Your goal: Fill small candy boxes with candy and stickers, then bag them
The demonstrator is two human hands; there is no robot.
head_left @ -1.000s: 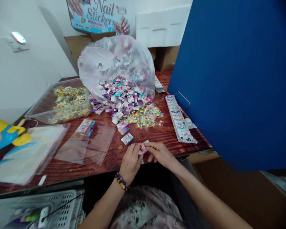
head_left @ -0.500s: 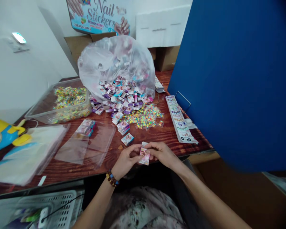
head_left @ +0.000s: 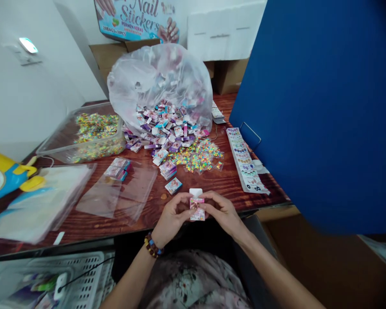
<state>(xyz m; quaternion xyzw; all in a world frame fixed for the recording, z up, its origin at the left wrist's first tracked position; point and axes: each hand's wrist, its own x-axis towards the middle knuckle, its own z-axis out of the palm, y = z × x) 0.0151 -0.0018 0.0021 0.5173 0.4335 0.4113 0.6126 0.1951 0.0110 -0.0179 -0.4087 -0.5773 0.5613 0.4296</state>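
Note:
A small printed cardboard box (head_left: 197, 213), pink and white, is pinched between both hands at the table's front edge. Its white top flap (head_left: 196, 192) stands up and open. My left hand (head_left: 175, 213) grips the box's left side, thumb on the front. From the right, my right hand (head_left: 221, 211) holds it the same way. Just beyond my left hand a similar small box (head_left: 173, 186) lies on the table, with a short stack of boxes (head_left: 167, 170) behind it. Farther back is a heap of small boxes (head_left: 167, 126) spilling from a clear plastic bag (head_left: 128, 88).
Small candy packets (head_left: 199, 156) lie by the heap. A clear tub (head_left: 56, 152) of candy packets stands left. Plastic bags (head_left: 135, 189) with stacked boxes (head_left: 117, 168) lie front left. Sticker sheets (head_left: 242, 161) lie right, beside a large blue panel (head_left: 315, 116).
The box has turned upright between my hands, and its top flap now shows fully raised. My right hand has shifted slightly. The whole view has moved a little.

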